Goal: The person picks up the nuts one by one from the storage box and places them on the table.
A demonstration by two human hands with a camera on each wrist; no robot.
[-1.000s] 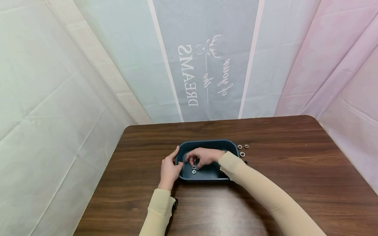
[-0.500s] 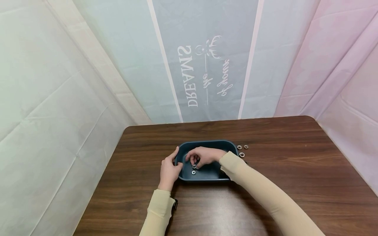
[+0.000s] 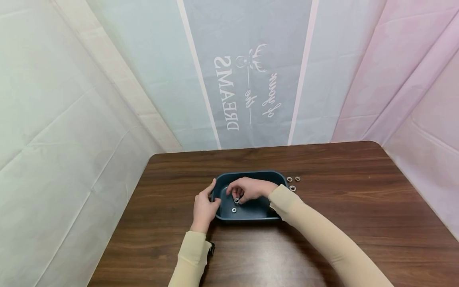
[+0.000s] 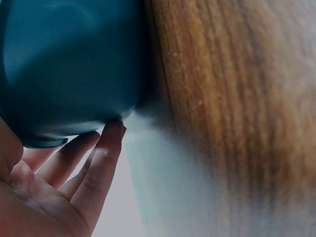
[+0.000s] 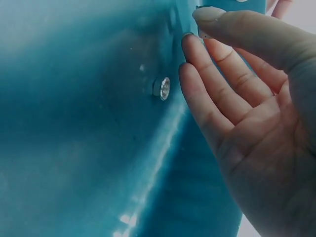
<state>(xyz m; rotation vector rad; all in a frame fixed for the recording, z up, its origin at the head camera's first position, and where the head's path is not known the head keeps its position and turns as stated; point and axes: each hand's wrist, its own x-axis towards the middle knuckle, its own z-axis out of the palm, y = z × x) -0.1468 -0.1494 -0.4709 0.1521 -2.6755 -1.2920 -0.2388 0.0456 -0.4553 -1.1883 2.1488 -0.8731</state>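
Observation:
A dark blue-green plastic bin [image 3: 251, 219] stands on the table. At its left end my left hand [image 3: 205, 208] grips the wall, thumb over the rim and fingers on the outside, as the left wrist view shows under the bin wall [image 4: 74, 74]. My right hand [image 3: 251, 188] reaches inside, its thumb and fingertips pinching a small silver metal ring [image 3: 236, 201]. Only a dark sliver of that ring shows between thumb and finger in the right wrist view. Another small metal ring [image 3: 234, 210] lies on the bin floor, nearer the front wall.
Several small metal rings [image 3: 292, 188] lie on the wooden table [image 3: 340, 187] just right of the bin. Fabric walls [image 3: 258, 135] rise behind the table and along its sides. My right forearm [image 3: 315, 231] crosses the bin's right front corner.
The pinched ring has shifted slightly up and right with my right hand, away from the ring on the bin floor. My left hand keeps its grip.

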